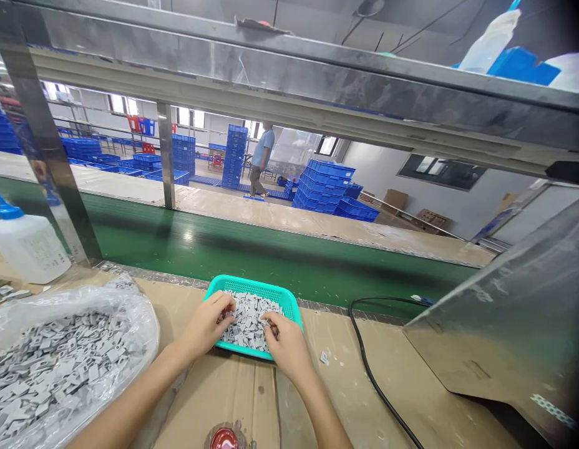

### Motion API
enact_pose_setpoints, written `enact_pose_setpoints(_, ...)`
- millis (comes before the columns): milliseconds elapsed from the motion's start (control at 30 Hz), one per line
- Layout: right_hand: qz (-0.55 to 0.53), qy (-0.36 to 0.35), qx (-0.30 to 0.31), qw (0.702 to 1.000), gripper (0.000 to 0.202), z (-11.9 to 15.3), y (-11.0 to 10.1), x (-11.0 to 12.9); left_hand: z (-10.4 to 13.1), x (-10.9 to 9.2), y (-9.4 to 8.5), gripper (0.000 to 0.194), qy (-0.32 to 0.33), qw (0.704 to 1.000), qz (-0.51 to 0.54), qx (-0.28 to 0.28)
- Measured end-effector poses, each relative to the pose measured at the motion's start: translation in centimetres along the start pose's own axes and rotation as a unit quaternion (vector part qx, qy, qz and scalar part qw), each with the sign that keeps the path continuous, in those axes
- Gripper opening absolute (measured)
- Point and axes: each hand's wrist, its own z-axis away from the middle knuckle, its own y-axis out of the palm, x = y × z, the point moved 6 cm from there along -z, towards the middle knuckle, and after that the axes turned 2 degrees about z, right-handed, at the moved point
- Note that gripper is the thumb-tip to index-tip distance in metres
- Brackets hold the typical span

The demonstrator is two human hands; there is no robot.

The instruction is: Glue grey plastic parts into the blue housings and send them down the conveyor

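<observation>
A turquoise plastic basket (pixel 293 305) full of small grey plastic pieces (pixel 249 318) sits on the cardboard-covered bench in front of me. My left hand (pixel 213 321) reaches over the basket's left side, thumb and curved fingers apart at the edge of the pieces. From the right, my right hand (pixel 284 340) comes over the rim, its fingers bent and the thumb spaced from them. Nothing shows between the fingers of either hand, though some fingertips are hidden. Left of the basket, a large container lined with clear plastic (pixel 146 324) holds many more grey pieces.
A white bottle with a blue cap (pixel 30 246) stands at the left. Below the basket is a small red round dish (pixel 225 438). A black cable (pixel 364 355) and a metal panel (pixel 505 312) are at the right. Beyond the green conveyor belt (pixel 196 240), a person (pixel 262 156) is among blue crates.
</observation>
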Motion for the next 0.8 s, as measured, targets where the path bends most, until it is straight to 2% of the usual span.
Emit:
enact_pose_setpoints(300, 0.0, 0.002, -0.002, 1.0, 0.028, -0.07, -0.03, -0.02, 0.0, 0.21, 0.08, 0.025, 0.017, 1.0, -0.006, 0.005)
enact_pose_setpoints(800, 0.004, -0.004, -0.002, 1.0, 0.028, -0.04, -0.01, 0.01, 0.07, 0.01, 0.06, 0.026, 0.017, 1.0, -0.004, 0.01)
